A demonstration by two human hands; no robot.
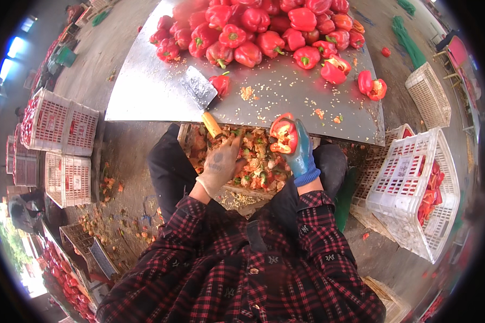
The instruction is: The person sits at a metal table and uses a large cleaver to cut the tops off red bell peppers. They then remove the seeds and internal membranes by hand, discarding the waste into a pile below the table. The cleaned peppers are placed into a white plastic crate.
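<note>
My right hand (301, 151), in a blue-green coated glove, holds a cut red bell pepper (283, 135) with its pale inside facing up and left, near the edge of the metal table (258, 107). My left hand (222, 159), in a whitish glove, is over a container of pepper cores and scraps (258, 161) between the knees. Its fingers are apart, and no item shows in them. A cleaver (200, 89) with a yellow handle lies on the table, its handle reaching past the edge above my left hand. One red pepper (220, 84) touches or nearly touches the blade.
A heap of whole red peppers (250, 32) covers the table's far side. Opened peppers (372, 85) and scattered seeds lie nearer. White plastic crates (404, 173) with red peppers stand at the right; more stacked crates (60, 121) stand at the left. Scraps litter the floor.
</note>
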